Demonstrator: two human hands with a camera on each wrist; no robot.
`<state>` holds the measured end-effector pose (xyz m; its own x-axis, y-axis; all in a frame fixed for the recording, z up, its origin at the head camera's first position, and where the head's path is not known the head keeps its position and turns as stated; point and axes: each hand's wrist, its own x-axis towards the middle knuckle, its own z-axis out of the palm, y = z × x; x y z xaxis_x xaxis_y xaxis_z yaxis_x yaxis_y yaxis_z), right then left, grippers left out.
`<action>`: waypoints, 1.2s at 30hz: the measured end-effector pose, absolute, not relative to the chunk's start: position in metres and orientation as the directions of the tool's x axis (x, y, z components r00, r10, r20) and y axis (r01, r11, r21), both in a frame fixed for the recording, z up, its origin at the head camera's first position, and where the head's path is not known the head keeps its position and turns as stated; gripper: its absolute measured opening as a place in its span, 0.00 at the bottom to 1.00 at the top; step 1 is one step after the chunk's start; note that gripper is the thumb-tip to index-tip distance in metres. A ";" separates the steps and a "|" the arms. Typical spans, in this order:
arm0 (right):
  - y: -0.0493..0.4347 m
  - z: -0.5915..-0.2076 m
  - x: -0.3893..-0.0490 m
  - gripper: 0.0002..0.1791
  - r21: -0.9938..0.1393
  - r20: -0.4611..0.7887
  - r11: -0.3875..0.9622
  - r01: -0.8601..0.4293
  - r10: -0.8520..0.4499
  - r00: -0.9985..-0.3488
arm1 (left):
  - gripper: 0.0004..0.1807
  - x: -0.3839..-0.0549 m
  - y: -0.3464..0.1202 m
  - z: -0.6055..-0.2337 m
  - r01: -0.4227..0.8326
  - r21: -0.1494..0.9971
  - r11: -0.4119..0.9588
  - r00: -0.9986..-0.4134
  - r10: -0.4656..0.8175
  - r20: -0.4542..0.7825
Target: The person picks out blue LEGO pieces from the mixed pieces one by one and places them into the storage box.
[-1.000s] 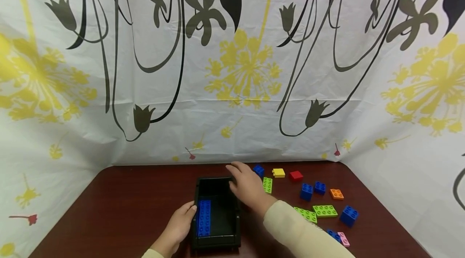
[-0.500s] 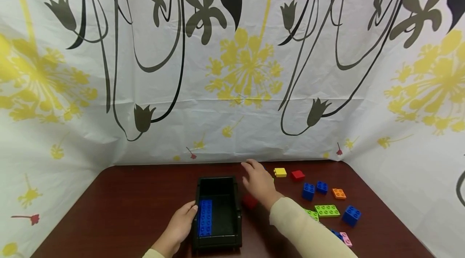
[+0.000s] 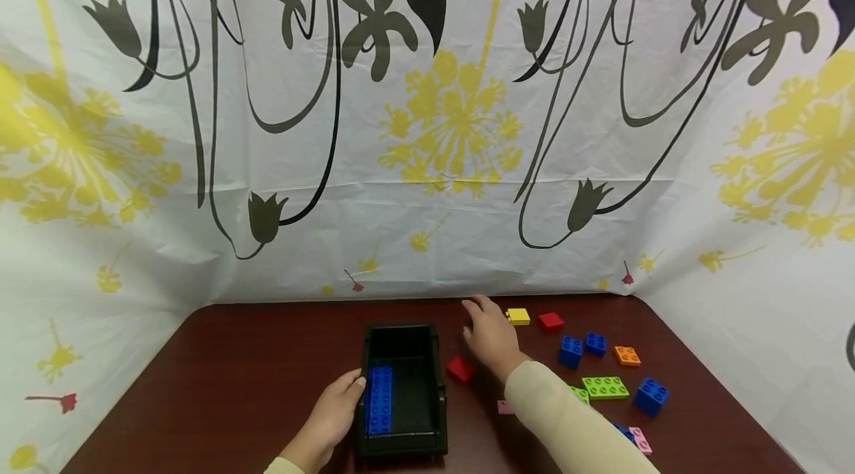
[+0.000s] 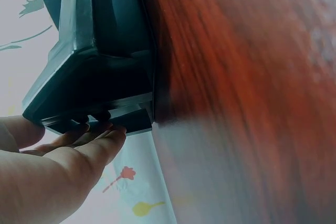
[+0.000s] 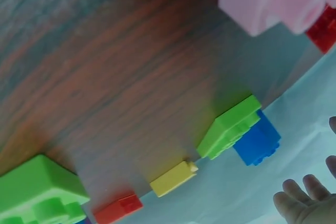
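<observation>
My left hand (image 3: pixel 334 407) grips the left side wall of a black bin (image 3: pixel 402 447), thumb by the rim; in the left wrist view its fingers lie against the outside of the bin (image 4: pixel 105 80). Along the bin's left inside lies a long blue strip of studded toy brick (image 3: pixel 380 400). To the right of the bin my right hand (image 3: pixel 493 337) hovers above the table with relaxed fingers, holding nothing. Ahead of it, in the right wrist view, are a green brick (image 5: pixel 229 126) and a blue brick (image 5: pixel 258 140), both hidden in the head view.
A red brick (image 3: pixel 461 369) lies close beside the bin, a pink brick (image 3: pixel 505 407) near the right forearm. Farther right are a yellow brick (image 3: pixel 518 317), another red one (image 3: pixel 551 322), an orange one (image 3: pixel 627 355) and several blue and green bricks. A patterned cloth (image 3: pixel 427 237) hangs behind the table.
My right hand has moved rightward from the bin's far right edge to above the bricks. The red brick and a pink brick beside the bin came into view. My left hand stays on the bin.
</observation>
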<state>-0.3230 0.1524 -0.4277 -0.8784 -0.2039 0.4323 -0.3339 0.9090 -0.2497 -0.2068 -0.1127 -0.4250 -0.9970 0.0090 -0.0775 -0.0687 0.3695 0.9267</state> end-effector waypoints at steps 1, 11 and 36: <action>0.153 -0.428 -0.324 0.26 -0.254 0.419 0.911 -0.323 -0.197 -0.886 | 0.25 -0.207 -0.113 -0.425 -0.070 0.926 0.372 -0.997 0.009 -0.079; 0.160 -0.431 -0.336 0.28 -0.284 0.333 0.922 -0.263 -0.162 -0.929 | 0.25 -0.207 -0.113 -0.426 -0.076 0.925 0.373 -0.997 0.002 -0.082; 0.161 -0.438 -0.350 0.25 -0.258 0.246 0.943 -0.209 -0.145 -0.958 | 0.27 -0.208 -0.113 -0.425 -0.103 0.920 0.379 -0.993 0.011 -0.115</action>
